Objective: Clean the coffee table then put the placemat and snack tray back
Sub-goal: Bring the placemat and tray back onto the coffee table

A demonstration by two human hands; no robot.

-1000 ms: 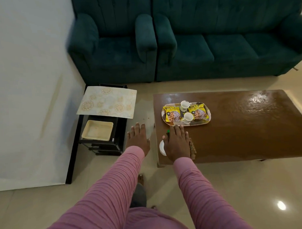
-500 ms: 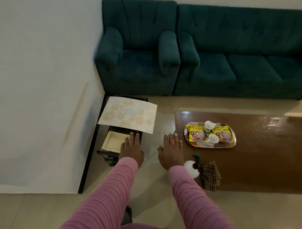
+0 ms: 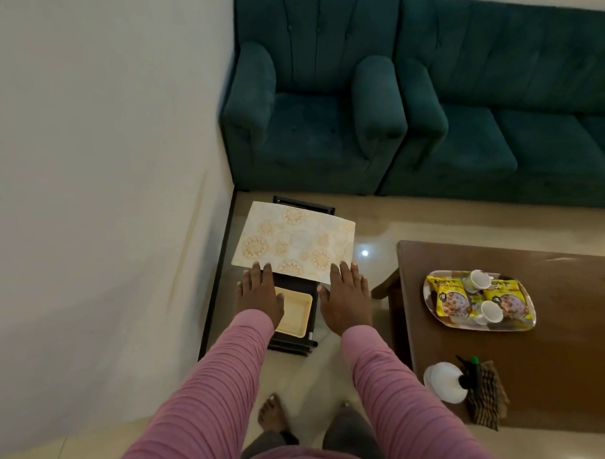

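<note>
While two hands (image 3: 260, 294) (image 3: 346, 298) reach one placemat (image 3: 294, 243), one tray (image 3: 483, 327) holds two cups (image 3: 478, 280) (image 3: 492, 312).

Coffee table (image 3: 555, 351): snack tray (image 3: 496, 328), white spray bottle (image 3: 443, 382), checked cloth (image 3: 487, 399). Black side stand (image 3: 291, 344): placemat (image 3: 294, 243) on top, cream tray (image 3: 295, 313) on the shelf below.

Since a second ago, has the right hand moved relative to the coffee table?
Yes. The right hand left the near-left corner of the coffee table and went leftward beyond its edge, now reaching the near edge of the placemat on the stand.
</note>
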